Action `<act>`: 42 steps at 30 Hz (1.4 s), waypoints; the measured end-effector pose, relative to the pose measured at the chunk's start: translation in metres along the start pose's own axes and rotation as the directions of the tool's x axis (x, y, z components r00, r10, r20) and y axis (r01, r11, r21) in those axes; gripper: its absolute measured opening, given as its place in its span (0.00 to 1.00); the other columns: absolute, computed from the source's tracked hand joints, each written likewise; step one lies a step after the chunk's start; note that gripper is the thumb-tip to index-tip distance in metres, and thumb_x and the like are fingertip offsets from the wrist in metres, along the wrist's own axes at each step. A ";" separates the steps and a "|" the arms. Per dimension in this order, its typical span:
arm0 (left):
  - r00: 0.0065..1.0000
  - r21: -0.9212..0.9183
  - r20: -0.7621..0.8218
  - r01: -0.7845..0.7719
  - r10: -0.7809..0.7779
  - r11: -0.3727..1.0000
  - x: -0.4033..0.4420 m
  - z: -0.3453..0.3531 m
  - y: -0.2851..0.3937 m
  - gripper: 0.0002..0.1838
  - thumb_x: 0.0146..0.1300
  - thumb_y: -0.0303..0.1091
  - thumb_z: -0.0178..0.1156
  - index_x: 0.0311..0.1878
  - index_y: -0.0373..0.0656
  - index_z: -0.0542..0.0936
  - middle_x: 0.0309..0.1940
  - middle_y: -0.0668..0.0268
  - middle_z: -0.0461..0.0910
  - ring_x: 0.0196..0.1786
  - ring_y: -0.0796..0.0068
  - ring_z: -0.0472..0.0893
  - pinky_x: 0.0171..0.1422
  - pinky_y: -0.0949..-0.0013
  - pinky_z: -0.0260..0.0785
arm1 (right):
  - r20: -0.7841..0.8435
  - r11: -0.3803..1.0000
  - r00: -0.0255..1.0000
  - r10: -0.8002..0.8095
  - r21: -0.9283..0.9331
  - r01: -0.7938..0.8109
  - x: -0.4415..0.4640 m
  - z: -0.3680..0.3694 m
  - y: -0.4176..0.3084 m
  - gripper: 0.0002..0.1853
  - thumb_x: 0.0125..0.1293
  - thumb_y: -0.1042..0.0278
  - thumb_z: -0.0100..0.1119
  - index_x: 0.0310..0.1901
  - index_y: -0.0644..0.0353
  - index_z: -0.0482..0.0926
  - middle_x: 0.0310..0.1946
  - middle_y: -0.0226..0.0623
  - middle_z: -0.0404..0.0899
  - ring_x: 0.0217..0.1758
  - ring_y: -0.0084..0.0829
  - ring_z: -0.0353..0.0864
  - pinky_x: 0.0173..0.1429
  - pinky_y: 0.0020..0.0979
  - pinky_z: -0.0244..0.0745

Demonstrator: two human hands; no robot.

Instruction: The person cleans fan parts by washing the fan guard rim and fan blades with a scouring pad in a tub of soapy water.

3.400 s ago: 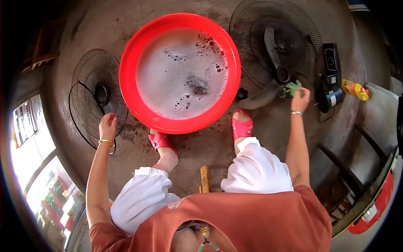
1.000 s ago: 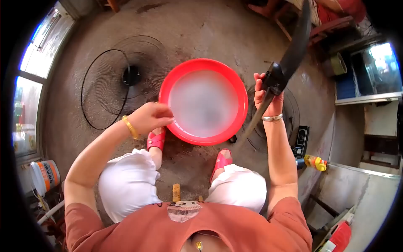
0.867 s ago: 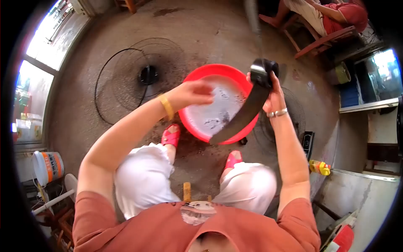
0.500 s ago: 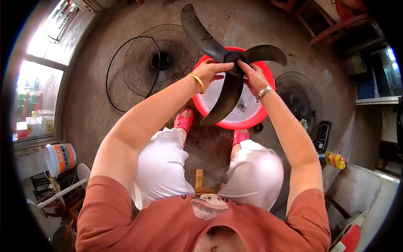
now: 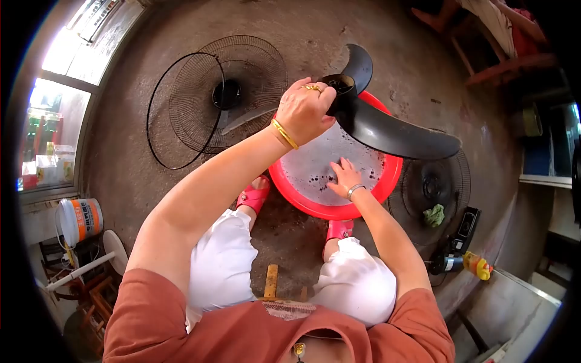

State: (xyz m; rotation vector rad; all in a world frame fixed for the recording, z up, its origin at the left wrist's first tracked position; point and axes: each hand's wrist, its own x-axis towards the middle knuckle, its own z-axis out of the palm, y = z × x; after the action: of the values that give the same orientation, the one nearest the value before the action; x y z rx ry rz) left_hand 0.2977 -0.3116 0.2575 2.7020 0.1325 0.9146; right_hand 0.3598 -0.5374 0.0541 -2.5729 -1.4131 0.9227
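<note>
My left hand (image 5: 305,113) grips the dark three-bladed fan blade (image 5: 402,129) near its hub, holding it above the far side of a red basin (image 5: 301,204). The hollow underside of the hub is turned partly up, and one blade stretches left behind my wrist. Whitish soapy water (image 5: 308,158) with patches of foam fills the basin. My right hand (image 5: 346,176) is low over the water, fingers spread and holding nothing; its fingertips seem to touch the surface.
A round fan grille (image 5: 187,97) and a thin black ring (image 5: 149,115) lie on the floor to the left. Another grille (image 5: 457,175) with a green cloth (image 5: 434,215) on it lies right, by a yellow bottle (image 5: 478,266). Another person's leg (image 5: 493,27) shows top right.
My right hand has let go of the hub and come down to the basin water. The fan blade has turned and tilted in my left hand, showing its hollow hub.
</note>
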 end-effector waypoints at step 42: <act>0.026 -0.305 0.884 0.790 -0.467 -0.532 -0.153 0.126 -0.048 0.13 0.57 0.28 0.64 0.44 0.35 0.76 0.37 0.59 0.83 0.37 0.66 0.84 0.43 0.63 0.78 | -0.638 0.968 0.769 -0.043 0.163 0.189 0.078 0.019 0.054 0.18 0.46 0.78 0.61 0.42 0.53 0.76 0.51 0.42 0.71 0.57 0.49 0.69 0.58 0.43 0.73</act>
State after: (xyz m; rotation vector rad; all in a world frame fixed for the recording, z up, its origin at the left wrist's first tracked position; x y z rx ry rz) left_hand 0.2524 -0.3223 0.0586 0.7907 0.9967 -0.1368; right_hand 0.4213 -0.5113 -0.0157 -2.2603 -1.1636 0.1296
